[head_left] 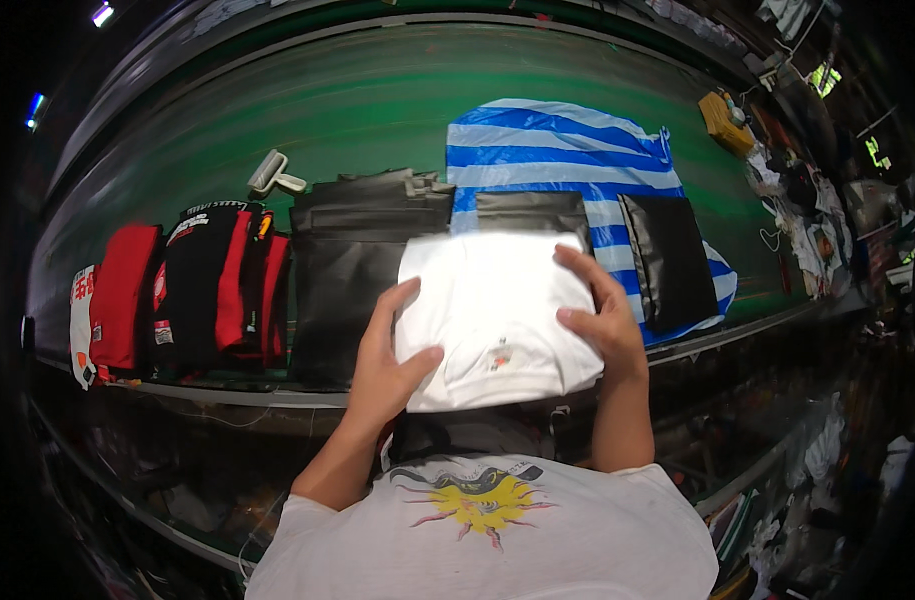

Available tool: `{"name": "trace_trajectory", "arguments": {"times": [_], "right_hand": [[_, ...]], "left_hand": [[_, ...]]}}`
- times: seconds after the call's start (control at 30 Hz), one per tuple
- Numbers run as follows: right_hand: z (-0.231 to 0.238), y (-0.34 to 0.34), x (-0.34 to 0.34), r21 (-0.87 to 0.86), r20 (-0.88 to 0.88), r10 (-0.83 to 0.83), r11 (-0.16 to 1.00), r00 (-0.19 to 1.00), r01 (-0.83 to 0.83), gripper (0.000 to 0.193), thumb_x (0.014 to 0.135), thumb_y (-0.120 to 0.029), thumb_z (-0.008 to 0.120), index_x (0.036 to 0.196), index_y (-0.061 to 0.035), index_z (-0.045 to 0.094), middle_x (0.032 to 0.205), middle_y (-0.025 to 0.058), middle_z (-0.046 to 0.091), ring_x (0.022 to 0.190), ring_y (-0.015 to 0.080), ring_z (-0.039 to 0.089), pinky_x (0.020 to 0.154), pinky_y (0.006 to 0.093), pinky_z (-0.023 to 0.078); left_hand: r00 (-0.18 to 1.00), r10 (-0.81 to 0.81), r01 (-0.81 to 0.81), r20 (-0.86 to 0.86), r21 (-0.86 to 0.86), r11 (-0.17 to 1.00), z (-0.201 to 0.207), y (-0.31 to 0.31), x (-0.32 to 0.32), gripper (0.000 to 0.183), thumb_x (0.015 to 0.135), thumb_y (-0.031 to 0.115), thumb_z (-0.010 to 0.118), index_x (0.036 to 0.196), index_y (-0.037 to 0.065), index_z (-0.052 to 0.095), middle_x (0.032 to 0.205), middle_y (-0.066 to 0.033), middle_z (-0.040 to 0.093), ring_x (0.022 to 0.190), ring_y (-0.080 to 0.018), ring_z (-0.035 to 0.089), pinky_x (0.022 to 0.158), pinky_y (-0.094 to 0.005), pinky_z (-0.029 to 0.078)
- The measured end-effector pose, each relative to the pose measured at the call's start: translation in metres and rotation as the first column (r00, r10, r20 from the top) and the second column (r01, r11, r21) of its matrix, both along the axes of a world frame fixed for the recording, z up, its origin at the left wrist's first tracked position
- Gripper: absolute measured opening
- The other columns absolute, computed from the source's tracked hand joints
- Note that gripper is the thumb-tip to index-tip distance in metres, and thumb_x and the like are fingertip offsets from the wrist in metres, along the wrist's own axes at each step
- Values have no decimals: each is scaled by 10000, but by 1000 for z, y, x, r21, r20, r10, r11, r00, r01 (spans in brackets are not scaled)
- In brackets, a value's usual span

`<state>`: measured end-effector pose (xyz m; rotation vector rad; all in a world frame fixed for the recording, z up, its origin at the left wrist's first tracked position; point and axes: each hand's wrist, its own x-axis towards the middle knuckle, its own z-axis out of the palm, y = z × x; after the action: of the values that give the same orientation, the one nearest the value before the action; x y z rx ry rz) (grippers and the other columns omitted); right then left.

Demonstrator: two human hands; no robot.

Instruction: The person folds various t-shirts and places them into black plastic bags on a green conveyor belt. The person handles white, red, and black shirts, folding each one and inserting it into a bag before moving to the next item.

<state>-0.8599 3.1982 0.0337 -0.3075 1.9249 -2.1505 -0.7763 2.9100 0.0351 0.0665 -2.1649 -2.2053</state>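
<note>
White and folded, a shirt (497,300) is gripped at its opposite sides between the fingers and thumbs of the left hand (382,350) and right hand (613,318), over the near edge of the green tabletop (377,95). Red and black folded garments (192,290) line that edge toward the left corner; a black stack (342,275) sits beside them, a blue-and-white striped sheet (552,155) to its right.

On the long, dark-green work table (377,100) we see a small pale-grey roller (268,169) with a whitish handle, lying behind a row of folded red and black cloth garments (127,290) at the left. Right of the middle, we find a glossy blue-and-white striped plastic sheet (557,156) spread out, and farther right a yellow-brown, block-shaped box (720,122). At the table's right end we make out a jumbled pile of whitish, crumpled material (799,232).
</note>
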Motion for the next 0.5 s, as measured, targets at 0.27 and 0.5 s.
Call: {"name": "trace_trajectory", "arguments": {"times": [0.27,0.5], "right_hand": [[-163,105,-28,66,320,-234,972,918,225,604,850,25,718,1433,24,558,1405,171,593,1271,226,565,1030,313,480],[-212,98,-2,111,436,-312,949,844,294,422,880,20,692,1299,56,663,1299,145,664,1135,208,625,999,310,477]], "left_hand": [[917,-6,6,398,2,1000,-163,110,-65,465,855,-34,686,1311,-49,601,1175,-140,648,966,-175,622,832,-301,500],[859,-34,106,511,-112,988,-200,111,-53,435,821,-21,673,1247,-91,622,829,-62,611,706,-121,556,618,-276,439]]}}
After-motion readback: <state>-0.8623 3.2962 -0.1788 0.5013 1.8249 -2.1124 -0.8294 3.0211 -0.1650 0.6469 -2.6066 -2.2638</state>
